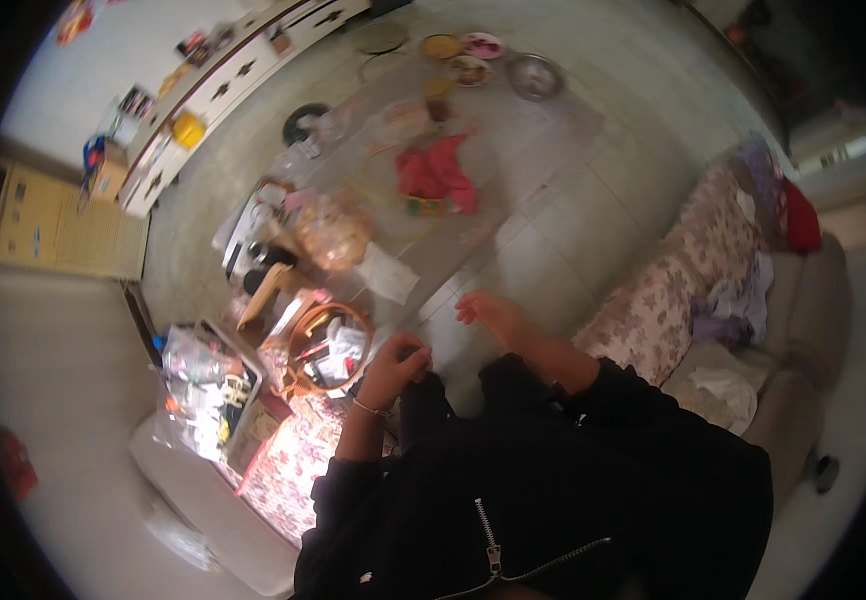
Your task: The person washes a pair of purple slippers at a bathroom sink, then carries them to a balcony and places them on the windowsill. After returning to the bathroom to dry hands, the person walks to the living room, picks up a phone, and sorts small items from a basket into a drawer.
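Note:
My left hand (400, 365), with a thin bracelet at the wrist, hangs in front of my body. Its fingers curl loosely with a gap at the thumb, and no held thing shows. A round brown basket (296, 335) of small items is nearest to it. Over the tiled floor, my right hand (493, 314) reaches inward, fingers loosely bent and apart, holding nothing visible. Beyond both hands a white sheet (389, 274) lies at the edge of a see-through mat (513, 150). A red cloth (437, 172) lies crumpled on that mat. Some blur softens the picture.
Bowls and plates, including a steel bowl (535, 77), stand at the far end. On the left are a filled plastic bag (333, 235) and a crate of odds and ends (243, 400). A flower-patterned sofa (643, 300) with clothes runs along the right. White drawers (223, 90) line the far left.

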Motion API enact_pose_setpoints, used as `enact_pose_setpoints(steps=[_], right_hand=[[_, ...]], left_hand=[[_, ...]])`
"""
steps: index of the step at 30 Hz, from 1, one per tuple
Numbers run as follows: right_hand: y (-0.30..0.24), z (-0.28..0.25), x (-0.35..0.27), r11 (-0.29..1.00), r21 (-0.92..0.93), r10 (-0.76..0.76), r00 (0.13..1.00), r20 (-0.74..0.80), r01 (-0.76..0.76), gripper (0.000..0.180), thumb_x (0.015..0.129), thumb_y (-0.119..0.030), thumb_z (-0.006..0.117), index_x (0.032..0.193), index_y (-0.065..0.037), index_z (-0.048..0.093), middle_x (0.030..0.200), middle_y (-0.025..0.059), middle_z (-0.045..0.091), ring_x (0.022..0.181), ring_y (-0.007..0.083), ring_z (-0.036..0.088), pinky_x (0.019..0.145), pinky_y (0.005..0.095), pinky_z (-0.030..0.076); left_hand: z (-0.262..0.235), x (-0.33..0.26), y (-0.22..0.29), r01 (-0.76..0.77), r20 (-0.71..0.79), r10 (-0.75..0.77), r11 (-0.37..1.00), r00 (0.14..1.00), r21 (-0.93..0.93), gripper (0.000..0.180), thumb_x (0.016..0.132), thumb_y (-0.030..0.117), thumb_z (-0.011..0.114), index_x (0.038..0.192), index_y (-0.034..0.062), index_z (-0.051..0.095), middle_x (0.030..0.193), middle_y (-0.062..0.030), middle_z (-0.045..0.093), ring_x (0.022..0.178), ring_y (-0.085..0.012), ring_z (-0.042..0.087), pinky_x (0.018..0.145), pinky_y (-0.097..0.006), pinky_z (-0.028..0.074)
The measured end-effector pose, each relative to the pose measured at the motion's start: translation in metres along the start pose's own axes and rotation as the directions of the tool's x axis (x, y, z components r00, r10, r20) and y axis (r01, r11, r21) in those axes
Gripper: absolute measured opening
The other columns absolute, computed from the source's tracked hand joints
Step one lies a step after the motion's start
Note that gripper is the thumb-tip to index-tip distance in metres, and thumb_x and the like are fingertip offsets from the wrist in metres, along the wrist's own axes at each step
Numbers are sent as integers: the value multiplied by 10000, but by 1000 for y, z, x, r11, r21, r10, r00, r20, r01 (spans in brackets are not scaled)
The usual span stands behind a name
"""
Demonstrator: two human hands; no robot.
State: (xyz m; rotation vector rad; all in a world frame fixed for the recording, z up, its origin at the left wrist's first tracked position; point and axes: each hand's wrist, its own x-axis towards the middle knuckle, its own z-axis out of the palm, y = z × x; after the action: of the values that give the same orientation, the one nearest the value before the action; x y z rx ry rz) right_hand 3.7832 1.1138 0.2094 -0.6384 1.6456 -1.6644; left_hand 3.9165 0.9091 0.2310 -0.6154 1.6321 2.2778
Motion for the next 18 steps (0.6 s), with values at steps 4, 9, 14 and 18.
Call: enact_pose_setpoints(steps=[4, 9, 14, 18], right_hand=[[10, -103, -85, 998, -61, -21, 979, -201, 9, 321, 999, -265, 404, 1061, -13, 593, 913, 66, 630, 859, 152, 593, 820, 291, 469], [29, -190, -184, 966, 207, 249, 791, -559, -158, 314, 988, -260, 428, 1033, -1, 600, 859, 64, 630, 811, 150, 602, 783, 291, 484], [60, -230, -260, 971, 156, 236, 600, -765, -182, 298, 990, -240, 448, 1028, 18, 592, 852, 52, 601, 806, 129, 553, 776, 274, 456], [90, -228, -278, 967, 202, 253, 479, -841, -156, 279, 997, -252, 438, 1083, -28, 579, 945, 56, 616, 875, 132, 565, 802, 262, 447]], left_hand=[[78, 52, 10, 4, 43, -4, 1000, 999, 5, 120, 879, 133, 583, 831, 51, 510, 709, -61, 588, 558, -93, 483, 507, -221, 382], [165, 112, 34, 40, 129, -76, 964, 989, 264, 216, 932, 236, 528, 845, 40, 556, 679, -50, 581, 554, -90, 480, 499, -228, 363], [200, 167, 36, 94, 117, -195, 816, 974, 571, 284, 983, 334, 470, 944, 69, 565, 727, 8, 521, 552, -60, 413, 490, -191, 325], [201, 214, 14, 68, 78, -158, 751, 984, 657, 189, 897, 189, 623, 994, 46, 545, 766, -1, 523, 579, -62, 445, 503, -191, 358]])
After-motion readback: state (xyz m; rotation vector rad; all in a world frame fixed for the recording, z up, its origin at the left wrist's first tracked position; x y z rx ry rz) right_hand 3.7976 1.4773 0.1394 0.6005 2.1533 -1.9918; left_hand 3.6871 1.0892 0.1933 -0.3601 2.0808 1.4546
